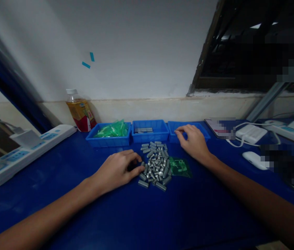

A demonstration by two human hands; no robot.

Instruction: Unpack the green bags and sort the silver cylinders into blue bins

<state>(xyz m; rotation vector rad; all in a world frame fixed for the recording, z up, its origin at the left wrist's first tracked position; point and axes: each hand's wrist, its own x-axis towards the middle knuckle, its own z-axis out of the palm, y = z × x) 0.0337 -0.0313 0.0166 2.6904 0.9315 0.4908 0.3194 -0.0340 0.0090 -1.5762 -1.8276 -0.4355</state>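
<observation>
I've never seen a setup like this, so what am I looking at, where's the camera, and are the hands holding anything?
This is a person working bare-handed, not a machine. The single picture comes from a camera worn on the person's head, looking forward and down. On the blue table lies a heap of small metal pieces, with a green plastic packet at its right edge. Behind it, the left bin holds green plastic, the middle bin holds a few metal pieces, and the right bin is partly hidden by the right hand. The left hand is at the heap's left edge. Whether either hand grips anything, I can't tell.
</observation>
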